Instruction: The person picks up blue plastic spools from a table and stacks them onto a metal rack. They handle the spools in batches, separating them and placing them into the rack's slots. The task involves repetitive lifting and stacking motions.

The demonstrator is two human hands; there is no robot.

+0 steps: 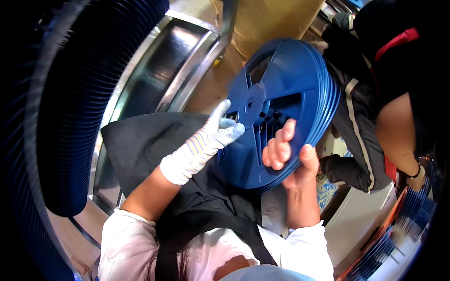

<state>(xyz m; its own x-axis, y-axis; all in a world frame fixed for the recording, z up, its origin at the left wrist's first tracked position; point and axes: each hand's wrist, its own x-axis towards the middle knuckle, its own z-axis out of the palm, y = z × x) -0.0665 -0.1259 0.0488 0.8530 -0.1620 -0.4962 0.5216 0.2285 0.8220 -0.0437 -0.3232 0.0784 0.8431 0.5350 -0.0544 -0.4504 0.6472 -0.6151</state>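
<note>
A stack of several blue plastic reels [286, 70] is tilted in front of my body, with a round hub and wide cut-out openings in its face. My right hand [290, 154] is bare and grips the stack at its lower right: the fingers come through an opening and the thumb lies by the outer rim. My left hand [211, 136] wears a white knit glove with coloured stripes. Its fingers are apart, over the left edge of the front reel near the hub; whether they touch it I cannot tell.
Rows of dark blue reels [103, 70] curve along the left side. Beside them stands a shiny metal frame [187, 65]. A cardboard box [272, 23] is at the back. On the right another person in dark clothes has a hand [417, 180] by more blue reels [375, 257].
</note>
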